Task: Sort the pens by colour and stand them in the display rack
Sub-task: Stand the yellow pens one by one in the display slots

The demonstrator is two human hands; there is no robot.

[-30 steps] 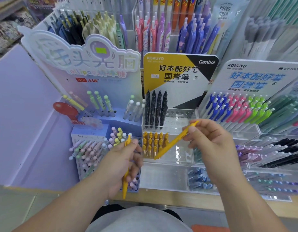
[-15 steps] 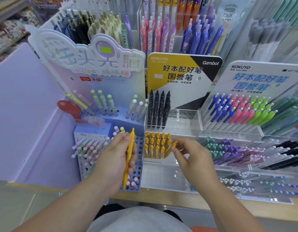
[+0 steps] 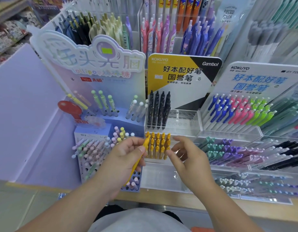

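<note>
Before the clear display rack, a yellow pen is pinched between the thumb and curled fingers of the left hand. It is tilted, with its top end just beside the block of standing yellow pens. Nothing is gripped by the right hand; its fingers are loosely bent and spread apart, the thumb tip close to the right edge of that block. Four black pens are stood on the tier behind.

Single yellow pen tilted, clip end up, just L of yellow pens standing upright in clear rack
</note>
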